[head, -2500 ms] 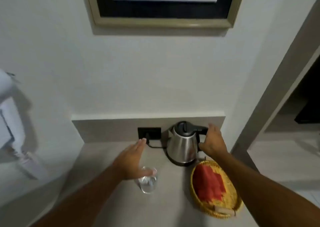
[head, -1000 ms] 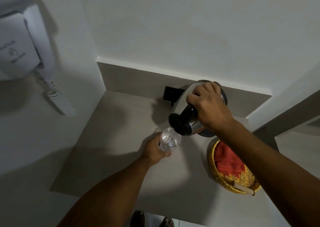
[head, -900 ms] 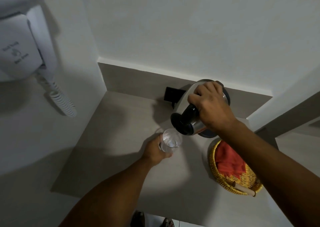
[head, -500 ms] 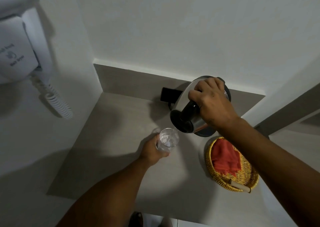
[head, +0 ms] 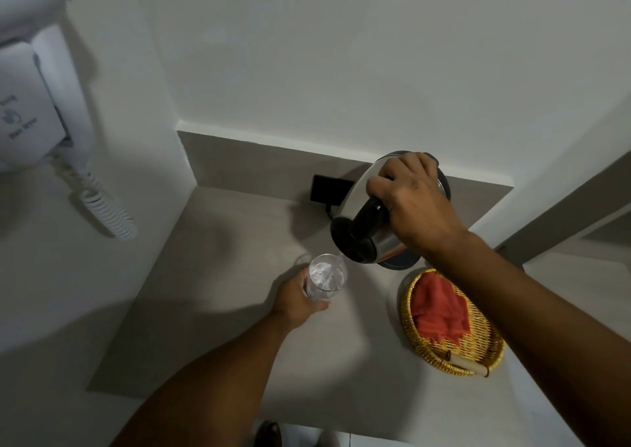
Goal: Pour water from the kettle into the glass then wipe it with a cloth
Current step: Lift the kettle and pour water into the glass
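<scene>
My right hand (head: 409,204) grips the black handle of a steel kettle (head: 362,238), which is tipped forward and left, its black lid end just above and right of a clear glass (head: 326,277). The glass stands on the grey counter (head: 222,276) with water in it, and my left hand (head: 297,301) is wrapped around its lower side. A red cloth (head: 440,310) lies folded in a round wicker basket (head: 491,351) to the right of the glass.
The kettle's round base (head: 403,264) sits under the kettle, with a black wall socket (head: 327,190) behind it. A white wall-mounted hair dryer with a coiled cord (head: 106,211) hangs on the left wall. The counter's front edge runs along the bottom.
Since 2.5 s ago, my right hand lifted the kettle off its base and tipped it toward the glass, and my left hand closed around the glass. Over the last second both hands stay nearly still.
</scene>
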